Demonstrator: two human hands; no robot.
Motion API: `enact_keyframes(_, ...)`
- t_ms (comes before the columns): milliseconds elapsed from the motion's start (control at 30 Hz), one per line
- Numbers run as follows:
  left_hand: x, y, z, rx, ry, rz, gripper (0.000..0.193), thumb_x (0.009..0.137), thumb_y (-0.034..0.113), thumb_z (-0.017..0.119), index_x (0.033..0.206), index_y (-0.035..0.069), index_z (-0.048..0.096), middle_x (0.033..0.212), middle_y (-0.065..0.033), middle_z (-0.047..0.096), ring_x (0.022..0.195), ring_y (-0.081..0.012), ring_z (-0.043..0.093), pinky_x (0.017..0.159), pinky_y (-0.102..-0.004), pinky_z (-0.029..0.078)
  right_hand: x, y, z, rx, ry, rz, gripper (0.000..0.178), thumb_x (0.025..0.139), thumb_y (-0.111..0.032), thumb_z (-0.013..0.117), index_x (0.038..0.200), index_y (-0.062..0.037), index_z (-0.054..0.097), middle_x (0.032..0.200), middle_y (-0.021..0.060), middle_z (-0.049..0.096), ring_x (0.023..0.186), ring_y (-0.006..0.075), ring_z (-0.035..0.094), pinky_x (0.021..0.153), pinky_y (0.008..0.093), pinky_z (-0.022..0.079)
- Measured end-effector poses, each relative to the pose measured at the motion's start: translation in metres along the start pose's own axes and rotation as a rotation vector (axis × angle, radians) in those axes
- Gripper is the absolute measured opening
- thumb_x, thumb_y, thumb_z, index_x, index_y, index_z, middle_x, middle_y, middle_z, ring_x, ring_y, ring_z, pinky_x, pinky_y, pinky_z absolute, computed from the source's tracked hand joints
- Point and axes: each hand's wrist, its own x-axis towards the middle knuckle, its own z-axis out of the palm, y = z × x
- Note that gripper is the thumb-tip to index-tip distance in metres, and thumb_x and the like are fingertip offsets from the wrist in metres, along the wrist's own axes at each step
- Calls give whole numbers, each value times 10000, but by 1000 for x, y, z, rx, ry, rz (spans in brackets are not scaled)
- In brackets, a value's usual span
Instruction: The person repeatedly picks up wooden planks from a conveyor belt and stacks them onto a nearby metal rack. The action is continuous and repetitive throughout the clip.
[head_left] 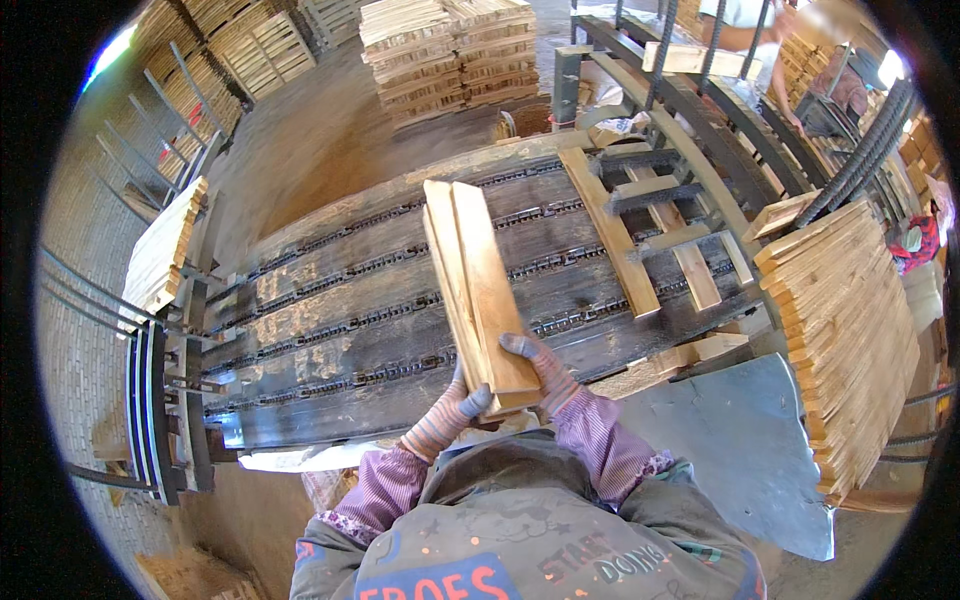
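A small bundle of wooden boards (470,290) is lying between the two hands, its near end being gripped and its far end pointing away from them above a dark conveyor bed (330,345). The left hand (445,415), in a striped glove, is holding the bundle's left side, partly curled, its thumb bending up at the near end. The right hand (540,372), similarly gloved, is holding the opposite side, half closed, with its thumb pressing on the upper face; the fingers beneath are staying out of sight. Lengthwise chains (395,371) are crossing the bed beyond and to the left of the hands. Beyond the right hand, a long loose board (612,240) is resting across the bed, a shorter board (697,278) lying just beside it. Nearer the body, to the right of the right hand, a grey sheet (720,440) is spreading out; farther right, a tall board stack (845,340) is leaning. Well to the left of the left hand, another stack (165,250) is standing. Far ahead of both hands, large timber piles (450,60) are rising from the floor, while at the far right a co-worker (740,35) is showing partly behind dark rails (690,95)
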Motion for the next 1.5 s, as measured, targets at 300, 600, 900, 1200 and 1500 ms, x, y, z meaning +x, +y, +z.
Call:
enact_keyframes(300,-33,-21,-86,311,48,-225,831,965,424,740,1604,72,342,1020,-63,670,822,-126,614,711,-298,531,10,30,45,-1986,806,11,1089,755,-383,845,1631,-311,201,1513,357,404,1317,504,531,1059,559,480)
enact_keyframes(600,-197,61,-275,356,422,306,531,989,195,721,1453,15,534,1144,-50,668,1061,-153,602,965,-306,496,39,71,153,-1378,568,-497,1033,657,-120,906,1533,-54,364,1339,240,618,1256,347,603,1098,415,473)
enact_keyframes(900,-486,224,-464,1603,1921,658,441,843,144,771,1251,35,644,1193,-180,651,1132,-403,589,1002,-497,476,133,166,437,-1311,-382,-764,1044,567,-58,944,1488,-8,452,1387,178,605,1290,279,591,1110,375,464)
enact_keyframes(1200,-521,209,-525,1238,1646,-8,451,997,477,584,1226,97,660,1030,-198,742,945,-402,715,835,-486,576,289,274,749,-1947,-686,-754,964,655,-285,926,1496,-108,488,1369,227,606,1234,375,615,1047,443,511)
enact_keyframes(1500,-509,227,-533,1240,1548,-157,704,966,546,605,1464,62,491,1133,-238,726,1020,-389,718,888,-475,575,332,326,793,-2395,-512,-617,806,826,-450,749,1544,-196,484,1477,207,508,1292,353,582,1080,444,488)
